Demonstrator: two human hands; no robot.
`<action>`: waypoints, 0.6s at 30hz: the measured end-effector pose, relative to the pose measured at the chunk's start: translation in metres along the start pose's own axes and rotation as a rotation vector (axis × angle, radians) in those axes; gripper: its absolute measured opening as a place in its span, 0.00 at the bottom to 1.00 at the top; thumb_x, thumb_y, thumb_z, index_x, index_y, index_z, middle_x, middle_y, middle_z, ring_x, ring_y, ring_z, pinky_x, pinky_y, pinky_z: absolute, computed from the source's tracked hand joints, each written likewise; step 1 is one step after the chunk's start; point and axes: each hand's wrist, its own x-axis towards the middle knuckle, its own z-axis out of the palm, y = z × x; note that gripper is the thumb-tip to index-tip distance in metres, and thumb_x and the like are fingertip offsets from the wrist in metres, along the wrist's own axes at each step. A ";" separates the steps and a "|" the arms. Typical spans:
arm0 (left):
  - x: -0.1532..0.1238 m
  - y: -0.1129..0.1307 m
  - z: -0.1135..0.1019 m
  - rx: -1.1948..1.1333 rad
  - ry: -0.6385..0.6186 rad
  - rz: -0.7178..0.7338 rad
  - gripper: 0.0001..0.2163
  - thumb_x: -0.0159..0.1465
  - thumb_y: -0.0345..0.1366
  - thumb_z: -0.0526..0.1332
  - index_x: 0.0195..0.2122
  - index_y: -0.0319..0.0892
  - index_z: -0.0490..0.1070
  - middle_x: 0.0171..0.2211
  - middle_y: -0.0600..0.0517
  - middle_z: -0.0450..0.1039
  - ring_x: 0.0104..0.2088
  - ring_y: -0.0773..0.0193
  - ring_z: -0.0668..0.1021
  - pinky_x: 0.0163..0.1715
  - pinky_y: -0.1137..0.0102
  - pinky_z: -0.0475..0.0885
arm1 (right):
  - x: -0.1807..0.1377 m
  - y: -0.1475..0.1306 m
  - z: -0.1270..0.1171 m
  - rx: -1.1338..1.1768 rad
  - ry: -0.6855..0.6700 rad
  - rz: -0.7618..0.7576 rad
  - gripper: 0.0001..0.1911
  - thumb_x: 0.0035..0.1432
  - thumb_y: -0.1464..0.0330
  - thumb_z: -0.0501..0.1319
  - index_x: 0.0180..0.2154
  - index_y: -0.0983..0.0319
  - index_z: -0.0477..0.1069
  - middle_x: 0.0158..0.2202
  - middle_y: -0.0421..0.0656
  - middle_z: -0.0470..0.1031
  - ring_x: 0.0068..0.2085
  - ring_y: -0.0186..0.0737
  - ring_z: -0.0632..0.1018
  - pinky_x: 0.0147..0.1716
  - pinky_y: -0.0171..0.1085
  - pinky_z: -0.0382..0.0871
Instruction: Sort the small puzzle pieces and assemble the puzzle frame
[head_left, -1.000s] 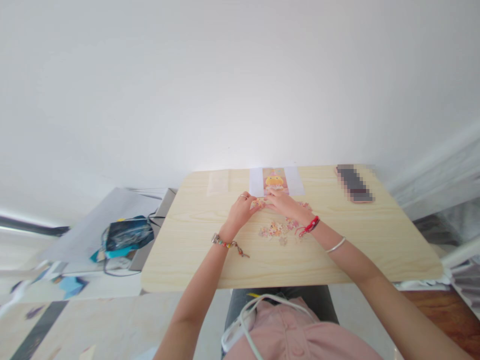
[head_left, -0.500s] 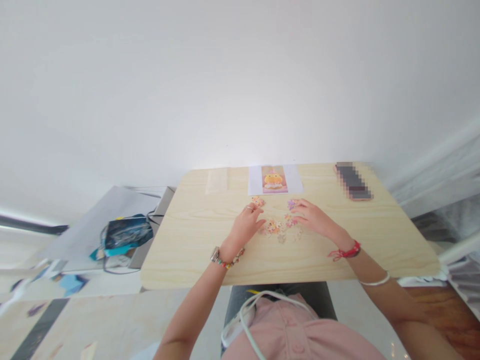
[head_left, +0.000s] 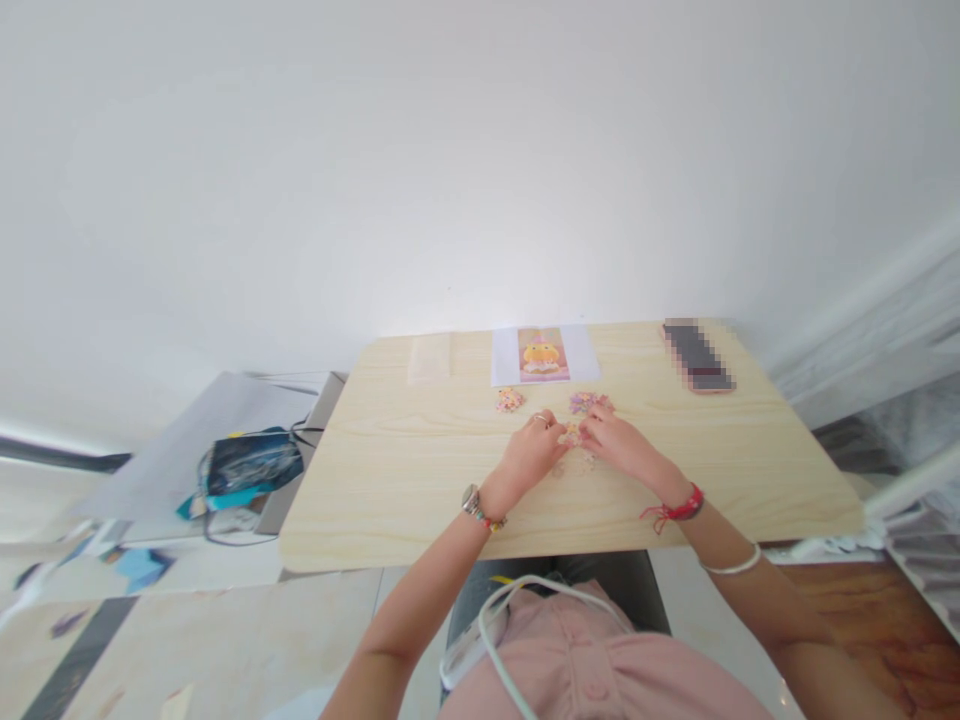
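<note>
Small jigsaw puzzle pieces lie in groups on the light wooden table. My left hand (head_left: 531,452) is closed with bent fingers over the middle pieces (head_left: 571,437), largely covering them. Opposite it, my right hand (head_left: 619,444) pinches at the same group, its fingertips close to the left ones. How many pieces the fingers grip is hidden. A purple pile (head_left: 583,402) sits just beyond the right fingers. An orange and yellow pile (head_left: 510,400) lies apart, past the left hand. Behind them is a printed picture (head_left: 544,356) of a yellow figure on a white sheet (head_left: 506,357).
A pale, flat rectangular item (head_left: 430,358) lies at the back left of the table (head_left: 375,480). A phone (head_left: 697,357), blurred out, rests at the back right. The white wall stands behind. A dark bag (head_left: 255,465) is on a grey surface to the left.
My left hand has moved right and its fingers have bent. My right hand has drawn in and pinched. The two hands are closer together, and the orange and purple piles show more fully.
</note>
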 end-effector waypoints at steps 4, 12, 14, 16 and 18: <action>0.006 0.008 0.003 0.013 -0.009 0.003 0.09 0.62 0.36 0.52 0.40 0.41 0.69 0.37 0.48 0.64 0.39 0.62 0.71 0.37 0.70 0.70 | 0.001 -0.006 -0.001 -0.027 0.064 -0.027 0.07 0.57 0.69 0.53 0.29 0.63 0.68 0.33 0.46 0.66 0.38 0.42 0.71 0.42 0.44 0.66; 0.004 0.003 0.000 -0.105 0.042 -0.034 0.07 0.61 0.33 0.53 0.35 0.40 0.69 0.35 0.50 0.65 0.36 0.66 0.71 0.38 0.72 0.68 | 0.002 -0.020 -0.018 0.042 0.094 -0.106 0.08 0.58 0.68 0.52 0.32 0.64 0.68 0.34 0.48 0.67 0.39 0.44 0.71 0.42 0.45 0.65; 0.002 0.000 -0.001 -0.145 0.069 -0.033 0.07 0.61 0.33 0.53 0.34 0.40 0.70 0.34 0.50 0.65 0.35 0.66 0.71 0.37 0.72 0.68 | 0.002 -0.021 -0.020 0.079 0.110 -0.115 0.07 0.58 0.68 0.53 0.33 0.63 0.68 0.35 0.48 0.67 0.41 0.44 0.70 0.42 0.45 0.65; -0.001 -0.003 -0.002 -0.190 0.116 -0.020 0.06 0.61 0.32 0.54 0.33 0.40 0.70 0.33 0.50 0.66 0.34 0.67 0.71 0.36 0.72 0.68 | 0.002 -0.021 -0.019 0.128 0.134 -0.118 0.07 0.57 0.68 0.54 0.36 0.63 0.68 0.36 0.47 0.67 0.43 0.45 0.70 0.43 0.45 0.65; -0.003 -0.007 -0.001 -0.239 0.188 -0.008 0.05 0.60 0.32 0.55 0.33 0.40 0.70 0.32 0.50 0.66 0.34 0.66 0.71 0.36 0.72 0.68 | 0.002 -0.020 -0.017 0.175 0.159 -0.112 0.09 0.55 0.68 0.56 0.39 0.63 0.68 0.38 0.47 0.67 0.44 0.45 0.70 0.43 0.45 0.65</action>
